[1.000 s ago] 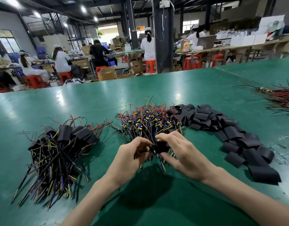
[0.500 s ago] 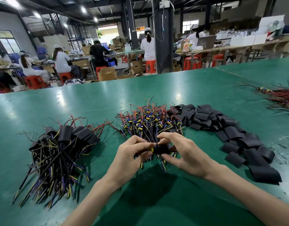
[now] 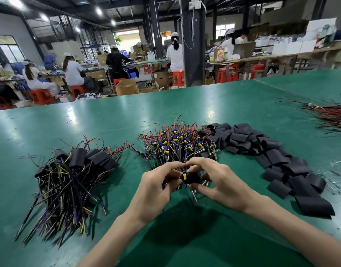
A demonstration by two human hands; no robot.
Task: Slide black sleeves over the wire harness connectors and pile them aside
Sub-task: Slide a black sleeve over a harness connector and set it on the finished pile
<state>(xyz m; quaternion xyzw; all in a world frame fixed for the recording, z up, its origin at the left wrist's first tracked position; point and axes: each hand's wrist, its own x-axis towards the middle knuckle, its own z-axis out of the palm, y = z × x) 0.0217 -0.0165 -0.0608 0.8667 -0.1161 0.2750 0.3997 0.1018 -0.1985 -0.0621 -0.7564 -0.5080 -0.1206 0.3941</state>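
Centre frame: left hand (image 3: 156, 189) grips yellow-tipped wire connector (image 3: 184, 176); right hand (image 3: 219, 182) pinches black tubular sleeve (image 3: 192, 179), seemingly pushed further on, nearly seated.

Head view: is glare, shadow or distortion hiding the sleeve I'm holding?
Head view: lamp glare streaks the table; head view: shadow lies nearer than the black sleeve, partly covered by left hand and right hand; head view: edges bend, centre sharp.
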